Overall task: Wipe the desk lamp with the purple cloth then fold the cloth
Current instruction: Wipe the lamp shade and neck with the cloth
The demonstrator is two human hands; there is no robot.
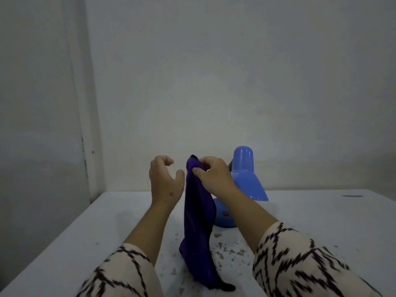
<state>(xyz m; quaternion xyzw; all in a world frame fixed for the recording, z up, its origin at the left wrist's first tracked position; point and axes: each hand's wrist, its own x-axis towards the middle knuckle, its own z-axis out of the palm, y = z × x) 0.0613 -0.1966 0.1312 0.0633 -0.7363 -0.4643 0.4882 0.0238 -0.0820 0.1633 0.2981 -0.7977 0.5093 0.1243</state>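
Observation:
A purple cloth (198,224) hangs down in a long strip, its lower end resting on the white table (111,228). My right hand (211,175) pinches its top corner. My left hand (165,181) hovers just left of the cloth, fingers curled and apart, holding nothing. Behind the cloth stands a blue desk lamp (246,176) with its shade tilted down to the right. Its round base (225,215) has a red switch and is partly hidden by the cloth and my right forearm.
The table's front middle is speckled with chipped paint spots (231,251). A plain wall rises close behind the table. A small dark mark (352,196) lies at the far right of the tabletop.

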